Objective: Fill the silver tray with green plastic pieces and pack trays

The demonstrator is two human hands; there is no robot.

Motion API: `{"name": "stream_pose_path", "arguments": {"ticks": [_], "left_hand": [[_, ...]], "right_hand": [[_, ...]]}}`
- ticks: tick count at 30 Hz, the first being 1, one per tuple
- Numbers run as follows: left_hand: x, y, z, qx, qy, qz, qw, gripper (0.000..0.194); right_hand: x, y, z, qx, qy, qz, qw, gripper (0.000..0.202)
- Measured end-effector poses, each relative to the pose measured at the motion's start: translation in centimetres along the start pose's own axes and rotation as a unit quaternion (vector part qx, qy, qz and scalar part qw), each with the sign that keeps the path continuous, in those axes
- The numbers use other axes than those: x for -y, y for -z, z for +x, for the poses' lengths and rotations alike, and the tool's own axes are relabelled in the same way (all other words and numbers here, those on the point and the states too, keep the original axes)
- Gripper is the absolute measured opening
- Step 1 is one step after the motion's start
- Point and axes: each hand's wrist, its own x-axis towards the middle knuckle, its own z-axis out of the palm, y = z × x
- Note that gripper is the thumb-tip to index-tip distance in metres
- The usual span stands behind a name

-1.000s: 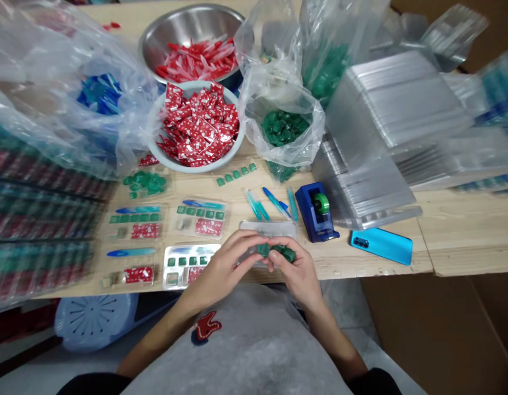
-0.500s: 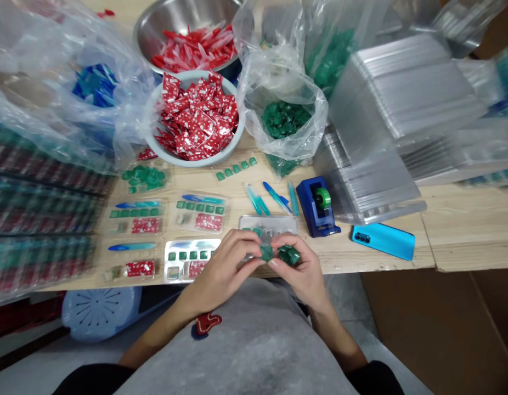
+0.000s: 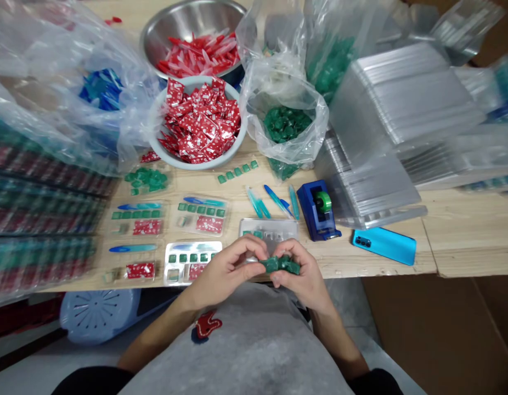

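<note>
Two hands busy: left hand (image 3: 231,265) pinches a green piece (image 3: 271,265), right hand (image 3: 306,273) clutches several. Crowded right grip could spill some off the table's (image 3: 463,230) near edge.

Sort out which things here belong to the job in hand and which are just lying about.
Likely part of the job, going by the filled packs nearby:
Green pieces, in the left hand and right hand
Clear tray, just beyond the hands
Loose blue pen-shaped pieces
Red packets in the pale bowl

Probably just lying about:
Blue phone, to the right
Blue plastic seat, low on the left
</note>
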Motion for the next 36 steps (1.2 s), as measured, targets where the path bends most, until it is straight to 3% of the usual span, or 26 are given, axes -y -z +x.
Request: {"name": "stream_pose_path", "arguments": {"ticks": [7, 12, 17, 19, 24, 31, 36], "left_hand": [[0.5, 0.3, 0.0, -0.018, 0.086, -0.060, 0.994, 0.024], [0.7, 0.3, 0.2, 0.007, 0.125, -0.123, 0.984, 0.023], [1.9, 0.1, 0.1, 0.019, 0.128, -0.283, 0.950, 0.032], [2.1, 0.1, -0.1, 0.016, 0.124, -0.299, 0.946, 0.034], [1.7, 0.2, -0.4, 0.000, 0.137, -0.226, 0.964, 0.035], [2.2, -1.0, -0.2, -0.098, 0.102, -0.131, 0.981, 0.019], [2.8, -1.2, -0.4, -0.085, 0.010, -0.005, 0.996, 0.019]], "right_hand": [[-1.0, -0.2, 0.3, 0.014, -0.046, 0.027, 0.998, 0.033], [-1.5, 0.6, 0.5, 0.013, -0.051, -0.025, 0.998, 0.032], [-2.6, 0.5, 0.5, 0.058, -0.057, -0.009, 0.997, 0.031], [-2.9, 0.2, 0.4, 0.043, -0.041, 0.011, 0.998, 0.029], [-2.4, -0.1, 0.5, -0.085, 0.059, -0.092, 0.990, 0.027], [-2.6, -0.3, 0.3, -0.113, 0.087, -0.181, 0.973, 0.019], [-3.0, -0.3, 0.4, -0.136, 0.193, -0.240, 0.942, 0.017]]}}
